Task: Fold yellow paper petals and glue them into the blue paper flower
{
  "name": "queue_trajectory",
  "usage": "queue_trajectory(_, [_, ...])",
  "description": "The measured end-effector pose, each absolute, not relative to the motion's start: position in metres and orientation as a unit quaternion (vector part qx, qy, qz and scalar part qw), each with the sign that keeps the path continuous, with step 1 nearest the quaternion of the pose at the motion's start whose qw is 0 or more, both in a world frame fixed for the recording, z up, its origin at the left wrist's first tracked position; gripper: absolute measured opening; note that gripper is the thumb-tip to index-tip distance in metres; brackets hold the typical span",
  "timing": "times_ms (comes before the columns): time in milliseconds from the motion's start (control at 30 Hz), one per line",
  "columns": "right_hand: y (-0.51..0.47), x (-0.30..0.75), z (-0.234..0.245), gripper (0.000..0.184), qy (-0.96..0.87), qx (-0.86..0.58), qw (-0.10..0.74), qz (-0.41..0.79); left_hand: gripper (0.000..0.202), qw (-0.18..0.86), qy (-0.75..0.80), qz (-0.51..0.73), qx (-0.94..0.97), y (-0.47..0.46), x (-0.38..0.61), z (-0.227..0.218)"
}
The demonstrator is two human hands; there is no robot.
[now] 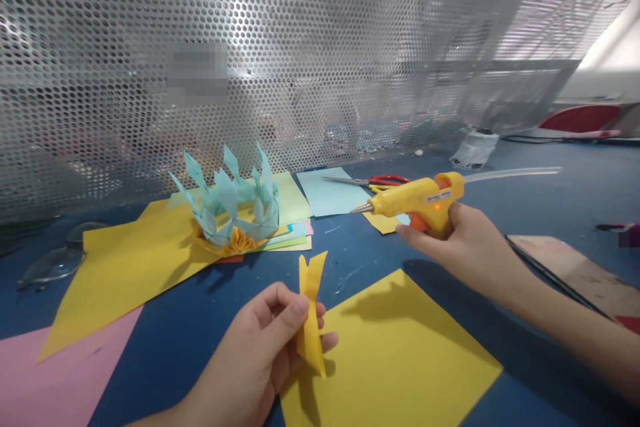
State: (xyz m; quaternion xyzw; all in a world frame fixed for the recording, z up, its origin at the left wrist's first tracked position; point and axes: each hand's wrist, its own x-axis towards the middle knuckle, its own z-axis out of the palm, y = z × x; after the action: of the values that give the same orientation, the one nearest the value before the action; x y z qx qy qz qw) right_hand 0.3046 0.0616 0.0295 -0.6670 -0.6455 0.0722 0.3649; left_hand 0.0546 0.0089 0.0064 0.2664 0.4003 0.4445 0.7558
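Observation:
Between the thumb and fingers of my left hand point(280, 333) is a folded yellow paper piece point(313, 327), pinched at its middle with its split end pointing up. My right hand point(475, 247) grips a yellow hot glue gun point(417, 199) by its handle. The nozzle points left, an orange light glows on the body, and a clear glue stick point(515, 174) sticks out of the back. Under both hands lies a yellow paper sheet point(400, 353). Farther back stands a light-blue folded paper crown point(235, 203) with an orange paper flower point(239, 240) at its front base.
Red-handled scissors point(387, 180) rest on light-blue paper point(333, 191) behind the glue gun. Yellow paper point(135, 260), pink paper point(65, 373) and eyeglasses point(53, 267) lie left. A perforated metal screen point(300, 47) rises behind the blue table point(175, 347). A face mask point(475, 149) sits back right.

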Motion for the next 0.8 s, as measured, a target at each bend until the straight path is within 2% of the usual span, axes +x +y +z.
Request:
queue_trajectory(167, [0.049,0.294,0.024,0.021,-0.692,-0.613,0.372,0.08,0.032,0.753,0.401,0.455,0.256,0.009,0.056,0.005])
queue_trajectory(400, [0.039,0.282,0.019,0.03,-0.737,-0.567,0.367,0.018,0.031,0.756,0.397,0.457,0.249,0.01,0.055,0.003])
queue_trajectory(567, [0.038,0.276,0.023,0.026,-0.764,-0.543,0.348,-0.006,0.03,0.767,0.383,0.449,0.252,0.01,0.056,0.004])
queue_trajectory(800, [0.037,0.277,0.02,0.029,-0.784,-0.52,0.339,-0.019,0.027,0.776,0.366,0.434,0.275,0.01,0.051,0.0])
